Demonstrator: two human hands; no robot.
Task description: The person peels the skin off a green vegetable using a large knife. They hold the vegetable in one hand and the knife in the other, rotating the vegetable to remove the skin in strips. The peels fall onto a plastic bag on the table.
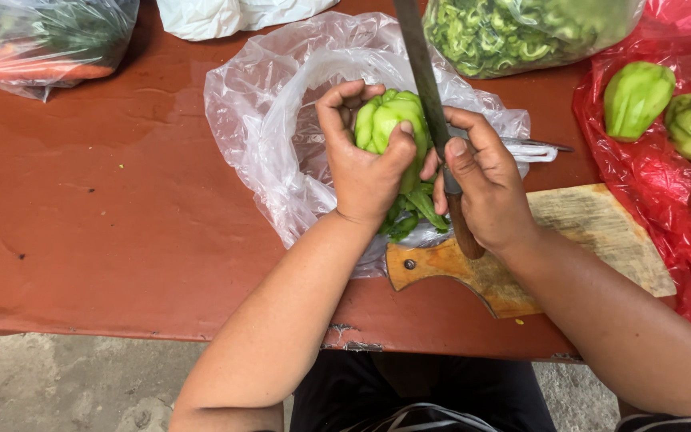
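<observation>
Here, in the head view, the green chayote (389,120) sits cupped in the left hand (365,172), fingers curled over its far side and thumb pressed against its near face, so that hand is closed firmly around it. The fruit is held above the mouth of a clear plastic bag (273,120) that lies spread on the red table (113,216), with green peelings (413,212) gathered in the bag just below the hands.

The right hand (481,188) is wrapped shut around the wooden handle of a long knife (425,80). The blade runs away from the person, nearly straight up the picture and leaning slightly left, and it lies against the right flank of the chayote. So the thing being worked stands directly between the two hands: touching the left palm on one side, touching the blade on the other. Its long axis runs roughly parallel to the blade, pointing away from the body. The right thumb rests by the blade's base, just beside the fruit.

A wooden cutting board (593,232) lies under the right wrist, partly on the bag's edge. To the right, on a red plastic sheet (665,208), more whole chayotes (637,96) wait well apart from the hands. A bag of cut green pieces (513,32) sits at the far edge, and a bag with carrots (41,48) at the far left.
</observation>
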